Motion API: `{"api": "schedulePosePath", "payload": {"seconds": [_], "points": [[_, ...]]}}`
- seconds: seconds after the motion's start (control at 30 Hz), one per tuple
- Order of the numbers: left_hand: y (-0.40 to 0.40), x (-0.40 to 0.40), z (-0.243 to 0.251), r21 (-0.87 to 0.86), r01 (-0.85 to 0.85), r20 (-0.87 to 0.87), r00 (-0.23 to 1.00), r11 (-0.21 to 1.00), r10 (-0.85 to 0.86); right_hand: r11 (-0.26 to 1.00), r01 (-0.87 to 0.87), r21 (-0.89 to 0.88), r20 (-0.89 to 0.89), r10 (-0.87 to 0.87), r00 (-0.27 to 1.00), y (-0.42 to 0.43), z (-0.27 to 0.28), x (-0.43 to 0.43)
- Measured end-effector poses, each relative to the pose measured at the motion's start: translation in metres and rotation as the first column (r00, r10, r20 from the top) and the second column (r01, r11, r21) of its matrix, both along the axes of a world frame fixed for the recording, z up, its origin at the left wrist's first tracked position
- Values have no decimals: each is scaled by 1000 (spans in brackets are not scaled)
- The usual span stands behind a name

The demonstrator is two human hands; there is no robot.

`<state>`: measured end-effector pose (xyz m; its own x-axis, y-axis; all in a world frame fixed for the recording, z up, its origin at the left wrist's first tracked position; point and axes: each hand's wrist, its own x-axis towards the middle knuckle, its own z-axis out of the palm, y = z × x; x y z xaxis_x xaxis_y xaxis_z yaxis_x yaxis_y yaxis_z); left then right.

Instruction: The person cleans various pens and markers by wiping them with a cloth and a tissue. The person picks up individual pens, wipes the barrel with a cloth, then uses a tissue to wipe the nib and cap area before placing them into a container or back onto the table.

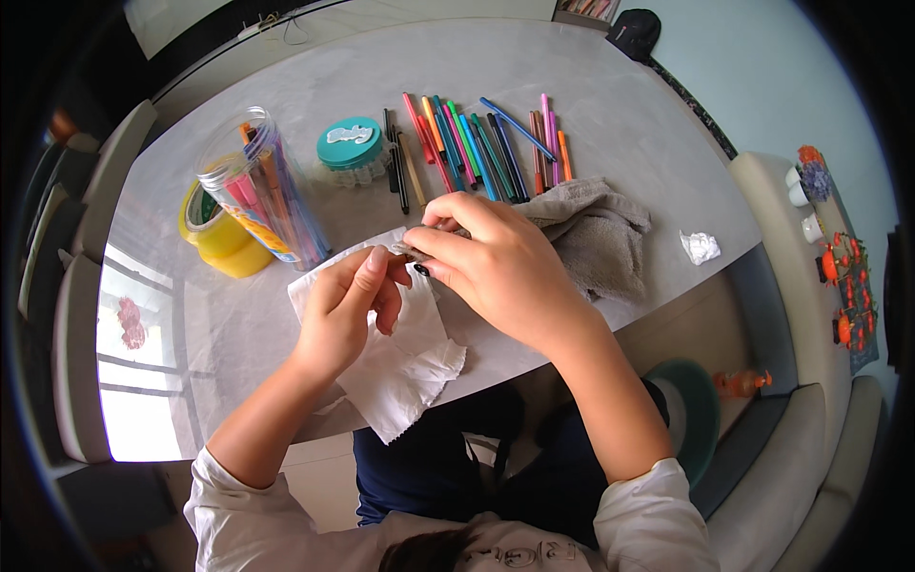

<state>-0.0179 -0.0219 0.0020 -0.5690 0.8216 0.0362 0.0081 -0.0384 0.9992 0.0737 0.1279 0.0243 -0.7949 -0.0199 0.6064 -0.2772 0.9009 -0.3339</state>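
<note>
My left hand (350, 300) pinches a thin dark item (404, 257) at its fingertips; most of that item is hidden, so its kind is unclear. My right hand (493, 264) meets it there, fingers curled on a bunched end of a grey-brown towel (597, 236). The rest of that towel lies crumpled on the table to the right. Beneath my left hand a white paper tissue (407, 365) hangs over the table's front edge. Beyond my hands, several coloured felt-tip pens (493, 150) lie in a loose row, with one blue pen (518, 129) slanting across others.
An uncapped clear plastic jar (257, 186) of pens stands at left, beside yellow adhesive tape rolls (229, 247). A teal lid (349, 143) with raised writing sits behind. Crumpled white tissue (700, 247) lies near the right edge of the grey table (243, 343). A green bin (690, 407) stands below.
</note>
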Motion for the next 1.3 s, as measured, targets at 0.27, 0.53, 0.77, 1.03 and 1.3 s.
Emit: {"api": "schedulePosePath", "payload": {"seconds": [0.27,0.53,0.77,1.03,1.3], "points": [[-2,-5,2,22,-3,-99,995,1000,6,984,-13,-180,278,63,959,35,13,18],[-2,-6,5,62,7,-177,984,998,4,941,30,-338,434,128,892,57,25,31],[-4,-11,5,124,-144,-199,966,982,167,988,-41,-149,103,57,993,27,17,3],[-2,-8,-1,40,-97,-186,977,994,103,999,-23,39,-46,25,999,2,0,-14],[-2,-4,5,3,-214,-117,970,977,213,998,-60,-35,28,61,998,11,-4,-4]]}}
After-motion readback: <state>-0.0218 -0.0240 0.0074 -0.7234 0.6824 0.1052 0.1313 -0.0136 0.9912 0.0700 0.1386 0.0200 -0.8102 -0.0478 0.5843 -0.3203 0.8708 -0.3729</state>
